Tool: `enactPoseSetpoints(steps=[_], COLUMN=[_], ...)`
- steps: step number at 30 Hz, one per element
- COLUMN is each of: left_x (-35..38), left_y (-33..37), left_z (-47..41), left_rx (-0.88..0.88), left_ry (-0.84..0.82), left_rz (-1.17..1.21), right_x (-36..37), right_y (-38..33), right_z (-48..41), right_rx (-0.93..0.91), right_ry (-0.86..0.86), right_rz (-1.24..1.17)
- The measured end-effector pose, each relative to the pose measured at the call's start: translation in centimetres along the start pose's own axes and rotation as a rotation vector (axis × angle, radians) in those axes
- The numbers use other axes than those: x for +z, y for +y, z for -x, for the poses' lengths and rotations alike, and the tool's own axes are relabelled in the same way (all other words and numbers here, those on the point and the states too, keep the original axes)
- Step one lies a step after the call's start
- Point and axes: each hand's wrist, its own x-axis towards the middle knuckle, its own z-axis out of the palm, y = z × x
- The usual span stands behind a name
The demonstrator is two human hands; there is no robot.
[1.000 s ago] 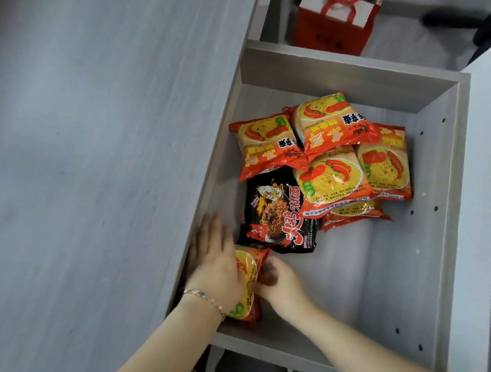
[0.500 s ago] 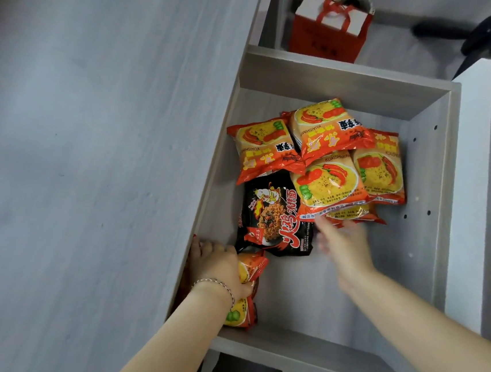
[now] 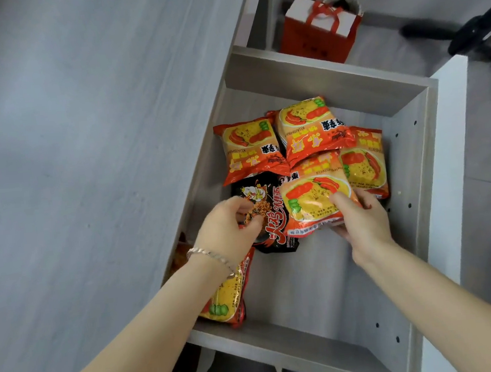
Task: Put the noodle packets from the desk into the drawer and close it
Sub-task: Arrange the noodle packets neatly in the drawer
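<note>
I see the drawer [image 3: 314, 77] pulled open beside the grey table [image 3: 84, 141], noodle packets piled inside. My right hand [image 3: 361, 222] grips the near edge of an orange packet [image 3: 314, 200] — thumb on top, fingers beneath. My left hand [image 3: 227, 229] (bracelet at the wrist) pinches the black packet [image 3: 274, 213]. Another orange packet [image 3: 228, 295] leans at the drawer's left wall, under that forearm.

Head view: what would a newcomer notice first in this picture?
First, the heap of orange noodle packets in the far part of the open drawer, with one black packet among them. Next, the two hands: the right hand grips an orange packet, and the left hand pinches the black one. A red gift bag stands behind the drawer.
</note>
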Motion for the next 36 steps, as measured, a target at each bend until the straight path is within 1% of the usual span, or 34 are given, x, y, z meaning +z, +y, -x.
enactPoseSetpoints(steps=[2, 4, 6, 7, 9, 11, 12, 14, 16, 18, 19, 20, 22, 24, 25, 26, 29, 32, 33, 34, 36], left_x=[0.7, 1.6, 2.6, 2.9, 3.3, 3.7, 3.9, 4.1, 4.0, 3.6, 3.3, 3.0, 2.5, 2.2, 2.0, 2.0, 2.2, 2.8, 3.1, 3.3, 3.6], left_y=[0.8, 1.1, 0.9, 0.6, -0.4, -1.7, -2.2, -3.0, -3.8, -4.3, -4.7, -4.9, -5.4, -5.9, -6.1, -6.3, -6.5, -6.1, -6.0, -6.0, -5.9], left_z=[-0.4, -0.8, -1.0, -1.0, -0.6, 0.2, 0.7, 1.7, 2.4, 2.7, 2.6, 2.4, 1.9, 1.4, 1.2, 1.0, 0.6, 0.7, 0.8, 0.9, 1.1], left_rx=[-0.065, -0.143, -0.190, -0.179, -0.133, -0.111, -0.105, -0.077, -0.019, 0.039, 0.056, 0.056, 0.015, -0.003, -0.001, -0.001, -0.029, -0.052, -0.045, -0.033, -0.021], left_ry=[-0.056, -0.155, -0.221, -0.218, -0.197, -0.247, -0.287, -0.309, -0.178, -0.020, 0.018, 0.008, -0.118, -0.250, -0.280, -0.290, -0.292, -0.294, -0.291, -0.287, -0.280], left_rz=[0.211, 0.364, 0.422, 0.408, 0.336, 0.241, 0.170, -0.088, -0.366, -0.447, -0.446, -0.440, -0.491, -0.705, -0.795, -0.847, -0.870, -0.902, -0.919, -0.940, -0.972], right_x=[-1.5, -3.0, -4.2, -4.6, -5.3, -5.7, -5.7, -5.6, -5.2, -4.6, -4.2, -3.8, -3.0, -2.3, -2.1, -1.9, -1.8, -1.6, -1.4, -1.3, -0.9], right_y=[0.2, 0.3, 0.1, 0.0, -0.3, -0.1, 0.4, 1.6, 2.9, 3.8, 4.2, 4.5, 5.2, 5.9, 6.2, 6.4, 7.1, 7.7, 7.9, 8.1, 8.0], right_z=[1.6, 2.7, 3.0, 2.8, 2.2, 1.5, 1.2, 0.7, 0.1, -0.5, -0.7, -0.7, -0.7, -0.7, -0.8, -0.7, 0.1, 1.6, 1.9, 2.2, 2.5], right_rx=[-0.053, -0.089, -0.096, -0.084, -0.053, -0.050, -0.049, -0.015, 0.036, 0.073, 0.090, 0.097, 0.050, -0.022, -0.049, -0.078, -0.189, -0.362, -0.414, -0.455, -0.482], right_ry=[-0.080, -0.212, -0.357, -0.413, -0.498, -0.570, -0.612, -0.703, -0.767, -0.811, -0.837, -0.853, -0.847, -0.819, -0.803, -0.790, -0.728, -0.623, -0.614, -0.631, -0.723], right_rz=[0.046, 0.114, 0.185, 0.238, 0.375, 0.546, 0.620, 0.719, 0.771, 0.845, 0.883, 0.921, 0.994, 1.081, 1.119, 1.158, 1.283, 1.427, 1.468, 1.488, 1.496])
